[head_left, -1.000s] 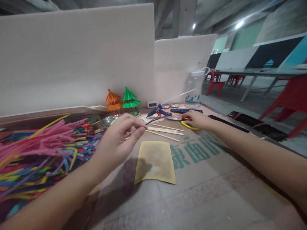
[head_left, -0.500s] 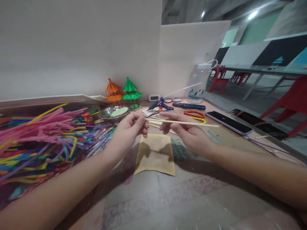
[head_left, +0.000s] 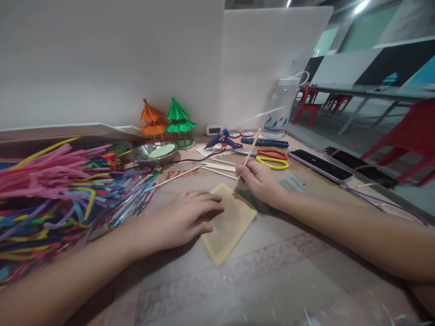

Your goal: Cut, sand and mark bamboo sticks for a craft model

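"Paper (head_left: 231,224): where do we see it?"
"Near. Our left hand (head_left: 183,218) lies over its left corner, thumb and fingers apart; our right hand (head_left: 263,182) pinches a stick (head_left: 252,147) by its far edge."

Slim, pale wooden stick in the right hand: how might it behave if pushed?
The wooden stick is probably stiff, running straight past the right hand; likely light, being slender; and perhaps easily snapped, being thin for its length.
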`<state>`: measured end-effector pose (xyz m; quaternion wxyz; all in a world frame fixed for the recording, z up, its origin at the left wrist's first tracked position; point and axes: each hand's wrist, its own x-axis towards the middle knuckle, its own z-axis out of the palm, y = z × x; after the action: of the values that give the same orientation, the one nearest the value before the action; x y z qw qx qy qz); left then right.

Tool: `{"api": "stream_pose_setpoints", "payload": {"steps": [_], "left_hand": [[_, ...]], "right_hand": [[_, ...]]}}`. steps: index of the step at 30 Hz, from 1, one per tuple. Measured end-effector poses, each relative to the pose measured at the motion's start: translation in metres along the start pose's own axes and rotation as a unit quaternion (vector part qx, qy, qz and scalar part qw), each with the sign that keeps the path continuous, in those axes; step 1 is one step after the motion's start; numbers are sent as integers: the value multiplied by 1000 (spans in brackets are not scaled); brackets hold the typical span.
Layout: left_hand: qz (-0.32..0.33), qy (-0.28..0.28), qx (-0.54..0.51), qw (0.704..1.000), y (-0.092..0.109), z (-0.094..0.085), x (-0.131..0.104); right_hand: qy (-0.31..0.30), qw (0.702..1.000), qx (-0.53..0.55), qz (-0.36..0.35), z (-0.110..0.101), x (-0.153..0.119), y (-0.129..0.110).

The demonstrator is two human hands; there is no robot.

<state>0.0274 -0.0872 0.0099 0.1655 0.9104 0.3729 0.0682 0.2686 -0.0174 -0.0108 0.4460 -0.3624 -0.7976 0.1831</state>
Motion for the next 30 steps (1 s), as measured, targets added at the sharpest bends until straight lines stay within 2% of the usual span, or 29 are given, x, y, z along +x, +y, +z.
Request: {"api": "stream_pose_setpoints", "payload": {"steps": [2,3,5,10,14,21,25,30], "left_hand": [[48,-44,-48,997,-6,-7,0],[66,-49,-65,994,-9,-9,1],[72,-26,-73,994,-11,-9,2],[-1,50,15,999,2,7,2],[24,58,70,996,5,15,5],[49,66,83,993,-8,19,9],[50,59,71,994,-8,19,9],[49,54,78,994,-6,17,10]], "right_hand": [[-10,1000,10,-16,0,-3,-1],[-16,1000,16,-16,0,-3,-2],[-38,999,12,-11,0,-3,-4],[-105,993,-34,-35,1,-3,-7],[-114,992,-46,-39,1,-4,-12],[-191,978,-50,-69,5,-5,-11],[-201,973,-54,-103,7,-4,-4],[-176,979,-74,-70,10,-1,0]]}}
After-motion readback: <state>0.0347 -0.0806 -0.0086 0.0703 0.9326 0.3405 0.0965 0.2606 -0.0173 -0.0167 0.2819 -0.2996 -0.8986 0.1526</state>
